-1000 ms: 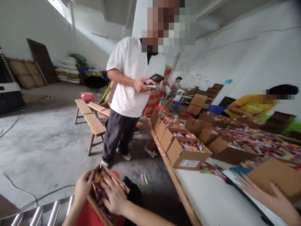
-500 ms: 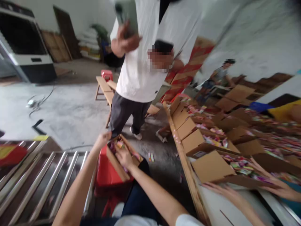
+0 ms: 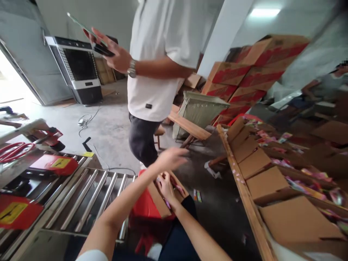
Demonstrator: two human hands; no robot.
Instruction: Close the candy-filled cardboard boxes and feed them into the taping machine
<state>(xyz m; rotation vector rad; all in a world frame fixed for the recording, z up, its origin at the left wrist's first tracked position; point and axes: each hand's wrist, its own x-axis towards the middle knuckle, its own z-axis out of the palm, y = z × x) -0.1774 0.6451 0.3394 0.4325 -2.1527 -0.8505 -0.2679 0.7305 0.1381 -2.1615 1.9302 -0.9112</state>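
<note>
A narrow open cardboard box (image 3: 159, 200) rests on a red plastic stool (image 3: 141, 204), close against my legs. Small colourful packets (image 3: 167, 203) lie inside it, partly hidden by my arm. Above the far end of the box, my left hand (image 3: 173, 158) is raised, fingers stretched to the right and holding nothing. My right hand (image 3: 165, 186) reaches down into the box with its fingers curled together. What lies between those fingers is too small to make out.
A roller conveyor (image 3: 89, 199) runs at the left beside red tape dispensers (image 3: 58, 165). A person in a white shirt (image 3: 154, 94) stands ahead with a phone. On the right, a wood-edged table (image 3: 244, 192) bears open cartons (image 3: 299, 217) with packets. Two packets (image 3: 197, 195) lie on the floor.
My view has swung left. My left hand has left the box's far corner and now hovers over its far end. My right hand stays inside the box, its fingers more curled.
</note>
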